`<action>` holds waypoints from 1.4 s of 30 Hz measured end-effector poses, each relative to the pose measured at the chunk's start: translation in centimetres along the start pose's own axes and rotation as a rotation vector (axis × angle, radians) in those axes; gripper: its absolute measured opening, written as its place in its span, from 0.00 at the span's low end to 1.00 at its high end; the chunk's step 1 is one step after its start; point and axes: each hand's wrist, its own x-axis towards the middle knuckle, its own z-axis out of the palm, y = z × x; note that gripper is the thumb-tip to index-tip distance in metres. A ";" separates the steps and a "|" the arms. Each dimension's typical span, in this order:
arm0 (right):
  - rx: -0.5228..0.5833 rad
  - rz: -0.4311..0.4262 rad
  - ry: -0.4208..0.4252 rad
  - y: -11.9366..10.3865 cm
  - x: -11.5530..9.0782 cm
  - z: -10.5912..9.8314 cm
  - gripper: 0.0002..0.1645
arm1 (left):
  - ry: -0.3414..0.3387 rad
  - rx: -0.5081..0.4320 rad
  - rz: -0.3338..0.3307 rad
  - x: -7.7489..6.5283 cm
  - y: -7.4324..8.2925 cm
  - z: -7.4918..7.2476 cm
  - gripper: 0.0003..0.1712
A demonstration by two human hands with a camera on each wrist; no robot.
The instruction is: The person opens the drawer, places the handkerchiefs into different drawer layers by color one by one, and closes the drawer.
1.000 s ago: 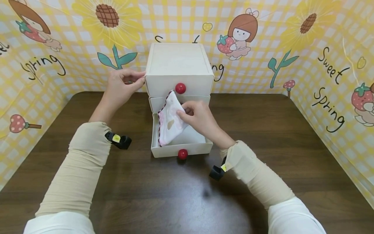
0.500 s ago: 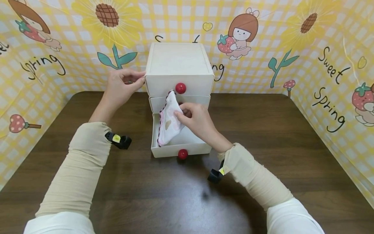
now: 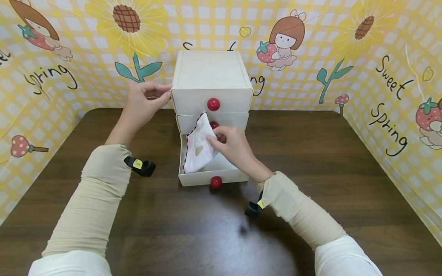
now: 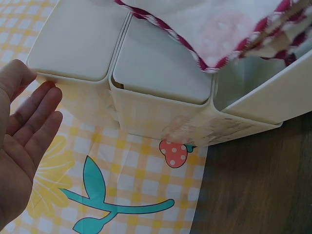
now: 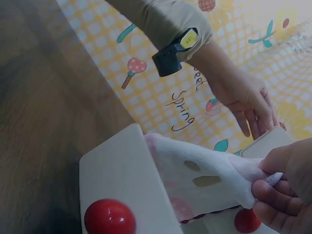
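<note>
A white cabinet [image 3: 210, 69] of stacked drawers with red knobs stands on the table. Its bottom drawer [image 3: 231, 175] is pulled out. My right hand [image 3: 232, 143] pinches a folded white cloth [image 3: 202, 147] between thumb and fingers, over that drawer. The cloth has pink patches, brown marks and a dark red-and-white trim; its lower end reaches into the drawer. In the right wrist view the cloth [image 5: 200, 173] hangs from the fingertips. My left hand [image 3: 143, 101] touches the cabinet's upper left front edge; in the left wrist view its fingers [image 4: 41, 105] lie fairly straight along the side.
The dark wooden table [image 3: 165, 230] lies under both forearms. A yellow checked backdrop [image 3: 207, 23] with printed flowers and figures rises close behind the cabinet and at both sides. A black wrist camera [image 3: 253, 209] sits below my right wrist.
My right hand has shifted slightly left and down with the cloth, and the cloth's top corner has dropped away from the upper red knob. My left hand has stayed still.
</note>
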 end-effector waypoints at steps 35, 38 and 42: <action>-0.151 0.135 -0.141 3.2 -1.8 0.7 0.07 | -0.002 0.013 -0.029 0.1 -0.3 -0.1 0.12; -0.135 0.164 -0.179 3.3 -1.9 0.5 0.08 | -0.007 0.004 -0.032 0.1 -0.4 -0.1 0.12; -0.101 0.201 -0.224 3.5 -2.0 0.4 0.07 | -0.009 0.001 -0.035 0.1 -0.5 -0.1 0.12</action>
